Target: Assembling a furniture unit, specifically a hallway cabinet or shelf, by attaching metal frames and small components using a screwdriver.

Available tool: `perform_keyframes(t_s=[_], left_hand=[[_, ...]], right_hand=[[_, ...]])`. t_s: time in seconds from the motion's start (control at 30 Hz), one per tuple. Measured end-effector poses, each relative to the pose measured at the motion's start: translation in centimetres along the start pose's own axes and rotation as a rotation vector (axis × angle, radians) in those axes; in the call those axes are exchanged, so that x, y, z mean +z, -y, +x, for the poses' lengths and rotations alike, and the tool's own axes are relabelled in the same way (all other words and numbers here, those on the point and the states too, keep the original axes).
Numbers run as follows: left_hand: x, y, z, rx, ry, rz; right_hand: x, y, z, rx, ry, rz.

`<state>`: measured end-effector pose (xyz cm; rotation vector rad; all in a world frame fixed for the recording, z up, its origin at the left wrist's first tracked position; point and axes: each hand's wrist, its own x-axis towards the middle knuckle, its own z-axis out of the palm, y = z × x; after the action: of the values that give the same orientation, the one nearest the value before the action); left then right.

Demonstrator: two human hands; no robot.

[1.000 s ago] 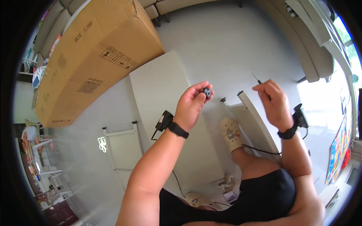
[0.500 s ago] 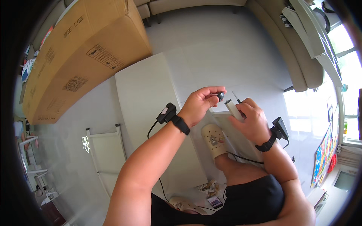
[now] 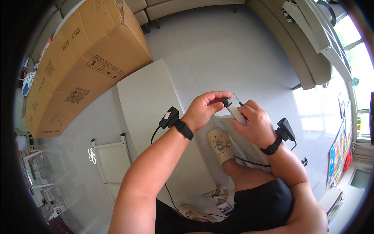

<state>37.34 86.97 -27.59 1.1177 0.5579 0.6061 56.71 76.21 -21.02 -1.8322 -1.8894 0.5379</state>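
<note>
My left hand (image 3: pixel 202 111) pinches a small black round foot (image 3: pixel 226 101) between thumb and fingers. The foot sits against the upper end of a white square metal leg (image 3: pixel 236 114); whether it is threaded in I cannot tell. Closed around that leg is my right hand (image 3: pixel 255 123), which also holds a thin screwdriver (image 3: pixel 237 98), its shaft pointing up and away past the fingers. The screwdriver's handle is mostly hidden in the palm. Below my hands, the rest of the white frame (image 3: pixel 253 142) runs down beside my leg.
Large white panels (image 3: pixel 146 99) lie to my left. Beyond them stands a big cardboard box (image 3: pixel 89 66). A white metal frame (image 3: pixel 113 156) with black feet rests on the floor at left. A phone (image 3: pixel 224 208) lies near my shoes. Sofas (image 3: pixel 280 43) line the far side.
My left hand has brought the black foot from just beside the leg's end to against it. My right hand, with the leg and screwdriver, has shifted slightly left.
</note>
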Motion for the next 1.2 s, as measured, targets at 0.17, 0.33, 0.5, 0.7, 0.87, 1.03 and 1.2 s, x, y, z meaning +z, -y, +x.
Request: perform_keyframes(t_s=[0.17,0.33,0.5,0.7,0.87,1.03,1.2], left_hand=[[0.03,-0.11,0.03,0.002,-0.002,-0.010],[-0.16,-0.62,-0.06,-0.019,0.013,0.003],[-0.53,-0.61,-0.19,0.013,0.059,0.066],[-0.57,-0.44,-0.22,0.118,0.013,0.147],[0.04,-0.17,-0.53,0.050,-0.057,0.083],[-0.15,-0.57,-0.42,-0.049,-0.046,0.053],[-0.04,-0.70,-0.51,-0.014,-0.018,-0.034]], right_hand=[[0.10,0.13,-0.04,-0.003,-0.005,-0.001],[0.23,0.29,-0.02,-0.005,-0.003,-0.010],[0.35,0.59,-0.09,0.012,-0.003,-0.004],[0.50,0.62,-0.08,0.006,-0.006,0.004],[0.42,0.71,-0.08,0.013,0.001,-0.004],[0.51,0.61,-0.07,-0.004,-0.002,-0.005],[0.59,0.31,-0.09,-0.018,-0.008,0.006]])
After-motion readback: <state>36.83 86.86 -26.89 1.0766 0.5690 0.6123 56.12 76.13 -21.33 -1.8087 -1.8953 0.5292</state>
